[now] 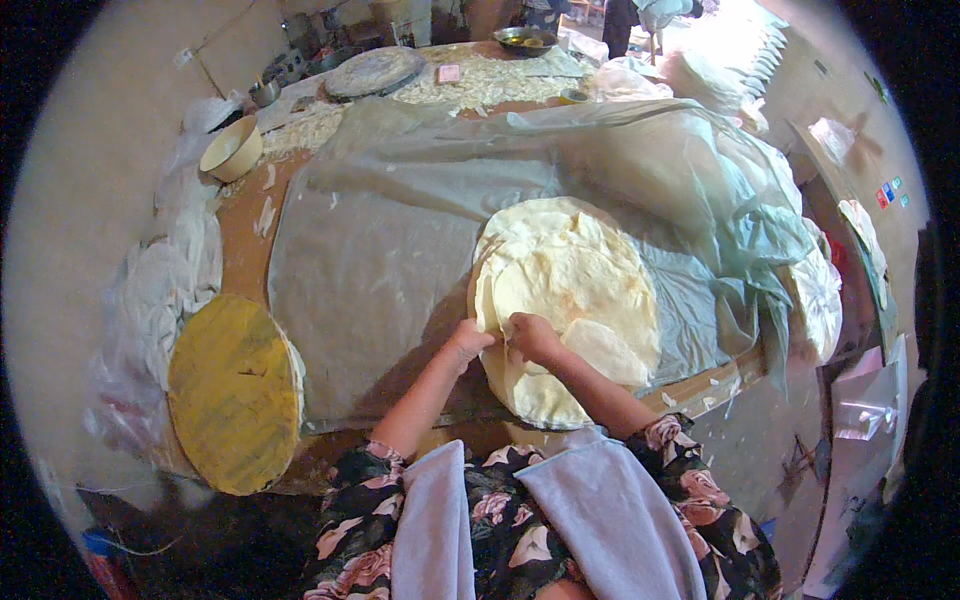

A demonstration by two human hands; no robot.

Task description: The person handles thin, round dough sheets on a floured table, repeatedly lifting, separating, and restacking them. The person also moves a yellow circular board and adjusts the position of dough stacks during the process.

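A stack of thin round flatbreads (570,247) lies on a grey plastic sheet (367,285) before me. My left hand (472,339) pinches the near-left edge of the upper flatbread. Close beside it, my right hand (534,337) grips the same sheet of bread, its fingers partly hidden by the hand. The bread is raised and creased between the two hands. A folded flap of flatbread (609,351) lies on top of the stack, beside my right wrist.
A round yellow board (234,394) rests at the left table edge. Bunched plastic sheeting (720,195) covers the right side. Farther back are a beige bowl (231,148), a round floury board (375,73), scattered dough scraps (487,86) and a dark pan (525,41). A person (621,26) stands beyond the table.
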